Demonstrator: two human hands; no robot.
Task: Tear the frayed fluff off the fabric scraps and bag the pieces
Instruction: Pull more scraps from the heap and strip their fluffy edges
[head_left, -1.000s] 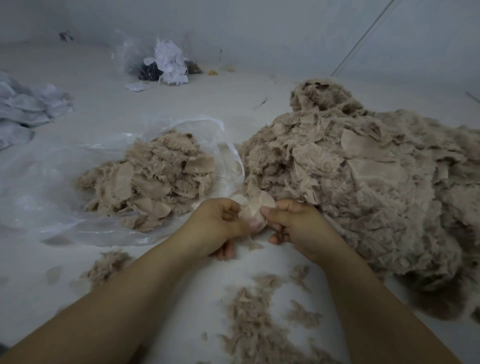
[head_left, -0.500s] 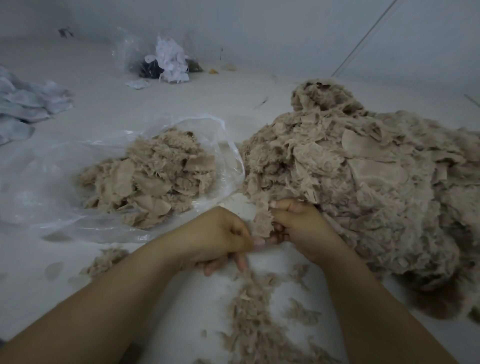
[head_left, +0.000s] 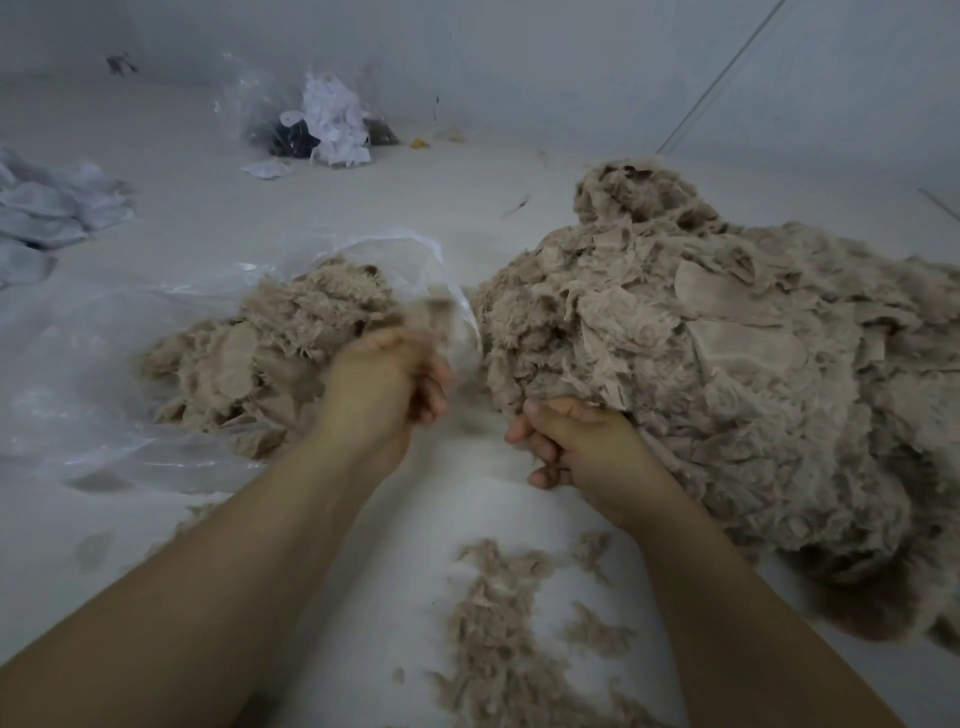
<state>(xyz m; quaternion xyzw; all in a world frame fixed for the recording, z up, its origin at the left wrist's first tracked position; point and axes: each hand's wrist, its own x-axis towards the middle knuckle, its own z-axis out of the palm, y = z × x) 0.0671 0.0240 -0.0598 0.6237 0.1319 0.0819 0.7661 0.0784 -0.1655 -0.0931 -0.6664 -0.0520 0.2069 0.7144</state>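
Both hands worked apart: the left hand (head_left: 387, 387), blurred, seemed to fling a scrap (head_left: 439, 312) toward the clear bag (head_left: 93, 364), its grip unclear; the right hand (head_left: 571, 441), fingers curled, rested against the big scrap heap (head_left: 727, 389). Bagging looked in hand; next, picking a fresh scrap. Torn fluff (head_left: 498, 623) littered the pale floor (head_left: 208, 208) below a grey wall (head_left: 519, 52).

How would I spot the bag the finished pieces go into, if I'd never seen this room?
Start at the huge beige scrap heap on the right. Just to its left, on the pale floor, lies a clear plastic bag, its mouth open toward the heap, holding a smaller mound of the same beige pieces. Unlike the far clear bag of white scraps, it lies flat beside the left hand.
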